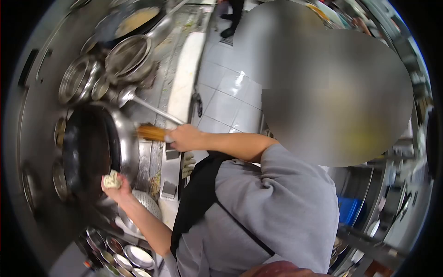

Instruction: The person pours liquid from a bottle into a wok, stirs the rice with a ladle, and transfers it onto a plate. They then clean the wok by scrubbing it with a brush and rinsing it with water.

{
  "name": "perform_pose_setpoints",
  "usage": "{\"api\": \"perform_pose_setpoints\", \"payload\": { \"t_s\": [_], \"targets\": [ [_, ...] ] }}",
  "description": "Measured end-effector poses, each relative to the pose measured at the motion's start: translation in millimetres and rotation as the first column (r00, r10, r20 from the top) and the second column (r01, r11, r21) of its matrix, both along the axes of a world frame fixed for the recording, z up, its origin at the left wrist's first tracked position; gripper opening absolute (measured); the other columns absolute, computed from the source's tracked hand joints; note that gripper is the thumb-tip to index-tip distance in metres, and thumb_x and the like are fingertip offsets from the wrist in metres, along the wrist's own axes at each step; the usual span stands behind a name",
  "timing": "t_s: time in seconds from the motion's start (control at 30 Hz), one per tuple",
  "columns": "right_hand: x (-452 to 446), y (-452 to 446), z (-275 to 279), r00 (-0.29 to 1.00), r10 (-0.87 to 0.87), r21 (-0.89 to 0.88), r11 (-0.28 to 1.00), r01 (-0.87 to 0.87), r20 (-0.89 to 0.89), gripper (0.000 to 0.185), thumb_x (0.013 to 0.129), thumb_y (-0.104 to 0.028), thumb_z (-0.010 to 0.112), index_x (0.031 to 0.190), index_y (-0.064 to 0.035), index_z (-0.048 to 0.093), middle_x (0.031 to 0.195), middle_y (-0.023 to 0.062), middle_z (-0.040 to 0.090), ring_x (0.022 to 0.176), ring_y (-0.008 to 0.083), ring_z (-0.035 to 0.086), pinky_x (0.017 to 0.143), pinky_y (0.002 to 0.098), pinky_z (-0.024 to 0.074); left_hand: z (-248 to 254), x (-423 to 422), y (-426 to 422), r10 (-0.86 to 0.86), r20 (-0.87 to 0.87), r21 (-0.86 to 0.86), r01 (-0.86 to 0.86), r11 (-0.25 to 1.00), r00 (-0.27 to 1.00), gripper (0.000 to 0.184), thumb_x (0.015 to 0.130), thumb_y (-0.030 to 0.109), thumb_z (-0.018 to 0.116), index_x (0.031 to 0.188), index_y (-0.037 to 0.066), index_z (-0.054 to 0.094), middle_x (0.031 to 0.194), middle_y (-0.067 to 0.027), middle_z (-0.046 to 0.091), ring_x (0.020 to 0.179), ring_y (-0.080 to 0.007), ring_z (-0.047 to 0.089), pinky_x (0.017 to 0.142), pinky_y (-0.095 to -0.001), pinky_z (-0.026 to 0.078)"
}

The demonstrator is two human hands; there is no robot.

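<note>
My right hand (pixel 185 137) is closed around a bamboo wok brush (pixel 153 133), its slightly blurred bristles pointing at the wok. A large dark wok (pixel 87 143) with a shiny metal outer side sits on the range. At the wok's near-left rim, my left hand (pixel 119 191) grips a crumpled whitish cloth (pixel 112 180). A long-handled ladle (pixel 154 110) lies beside the wok, its handle's end close to my right hand; I cannot tell whether they touch.
Metal strainers (pixel 131 57) and bowls (pixel 78 79) stand right of the wok, with another wok (pixel 136 23) holding pale liquid beyond. To the left are a perforated metal colander (pixel 143 207) and several seasoning containers (pixel 138 256). A greyish counter edge (pixel 187 69) runs along the range. Another person's dark shoe (pixel 227 32) shows on the tiled floor.
</note>
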State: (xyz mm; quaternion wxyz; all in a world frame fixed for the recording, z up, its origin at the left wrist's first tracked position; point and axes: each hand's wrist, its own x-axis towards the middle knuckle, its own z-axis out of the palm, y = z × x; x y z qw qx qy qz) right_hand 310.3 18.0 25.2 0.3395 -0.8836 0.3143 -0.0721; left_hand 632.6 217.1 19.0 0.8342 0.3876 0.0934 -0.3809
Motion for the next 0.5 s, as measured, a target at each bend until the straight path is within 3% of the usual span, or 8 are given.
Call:
{"api": "perform_pose_setpoints", "payload": {
  "t_s": [0.1, 0.23, 0.27, 0.3, 0.33, 0.37, 0.43, 0.5],
  "targets": [
    [-3, 5, 9, 0.998, -0.025, 0.002, 1.0, 0.025, 0.054, 0.049, 0.084, -0.026, 0.066, 0.128, -0.0076, 0.054, 0.084, 0.0224, 0.068, 0.081, 0.0403, 0.067, 0.074, 0.0505, 0.0528, 19, -22, -4, 0.051, -0.017, 0.009, -0.051, 0.999, 0.999, 0.022, 0.09, 0.036, 0.062, 0.082, 0.015, 0.062, 0.071, -0.0054, 0.06, 0.06, -0.0225, 0.057, 0.048, -0.0318, 0.045],
    [-8, -5, -35, 0.992, -0.033, 0.131, 0.991, 0.017, 0.121, 0.054, 0.083, -0.03, 0.071, 0.128, -0.0063, 0.055, 0.081, 0.0218, 0.068, 0.076, 0.0383, 0.067, 0.071, 0.0475, 0.0526, 22, -39, -7, 0.014, -0.034, -0.242, -0.022, 0.97, 0.999, 0.016, 0.095, 0.032, 0.058, 0.089, 0.018, 0.063, 0.071, -0.001, 0.063, 0.061, -0.0194, 0.06, 0.047, -0.0317, 0.047],
    [-5, -19, -42, 0.978, -0.111, 0.198, 0.977, 0.076, 0.174, 0.054, 0.082, -0.03, 0.075, 0.127, -0.0077, 0.057, 0.079, 0.0174, 0.07, 0.066, 0.0285, 0.068, 0.061, 0.0414, 0.0529, 29, -45, -7, 0.004, -0.057, -0.164, -0.013, 0.986, 0.998, 0.014, 0.095, 0.03, 0.06, 0.09, 0.017, 0.063, 0.071, -0.0006, 0.064, 0.063, -0.0187, 0.062, 0.045, -0.0315, 0.047],
    [-3, -27, 8, 0.969, -0.246, 0.618, 0.756, 0.216, -0.037, 0.05, 0.083, -0.026, 0.077, 0.125, -0.0053, 0.06, 0.083, 0.0129, 0.07, 0.062, 0.0187, 0.066, 0.056, 0.0334, 0.0526, 43, -61, -5, -0.006, -0.08, -0.127, -0.005, 0.992, 0.997, 0.012, 0.093, 0.028, 0.064, 0.091, 0.017, 0.061, 0.076, -0.0012, 0.065, 0.066, -0.0183, 0.064, 0.045, -0.0317, 0.048],
    [-2, -41, 11, 0.952, -0.302, 0.7, 0.69, 0.184, 0.047, 0.044, 0.085, -0.019, 0.076, 0.122, -0.0021, 0.061, 0.087, 0.0091, 0.07, 0.063, 0.0128, 0.064, 0.057, 0.0276, 0.053, 51, -74, -5, -0.025, -0.03, 0.024, 0.026, 0.999, 0.999, 0.017, 0.087, 0.025, 0.071, 0.094, 0.013, 0.062, 0.082, -0.0031, 0.067, 0.066, -0.0192, 0.065, 0.05, -0.0326, 0.053],
    [2, -44, 30, 0.918, -0.293, 0.658, 0.751, 0.049, 0.266, 0.044, 0.085, -0.015, 0.076, 0.123, 0.0007, 0.059, 0.09, 0.0078, 0.07, 0.068, 0.0132, 0.065, 0.062, 0.0271, 0.0541, 42, -85, -1, -0.021, 0.091, -0.016, 0.023, 1.0, 0.996, 0.027, 0.081, 0.018, 0.076, 0.101, 0.007, 0.062, 0.088, -0.0046, 0.067, 0.071, -0.0197, 0.067, 0.06, -0.033, 0.057],
    [21, -51, 80, 0.893, -0.162, 0.583, 0.802, -0.129, 0.42, 0.053, 0.086, -0.014, 0.075, 0.132, -0.0017, 0.052, 0.104, 0.0079, 0.068, 0.089, 0.0118, 0.063, 0.076, 0.0252, 0.0518, 76, -110, 0, -0.087, 0.505, 0.273, -0.064, 0.96, 0.858, 0.036, 0.076, 0.015, 0.078, 0.106, 0.002, 0.063, 0.095, -0.0068, 0.067, 0.081, -0.0188, 0.066, 0.07, -0.033, 0.056],
    [53, -49, 127, 0.859, 0.141, 0.263, 0.916, -0.302, 0.493, 0.055, 0.087, -0.019, 0.074, 0.134, -0.0043, 0.05, 0.109, 0.0097, 0.065, 0.098, 0.0145, 0.061, 0.084, 0.0292, 0.048, 70, -99, -4, -0.169, 0.926, 0.307, -0.411, 0.859, 0.339, 0.04, 0.076, 0.022, 0.077, 0.106, 0.001, 0.062, 0.092, -0.0114, 0.067, 0.077, -0.026, 0.067, 0.07, -0.0363, 0.056]
  ]
}}
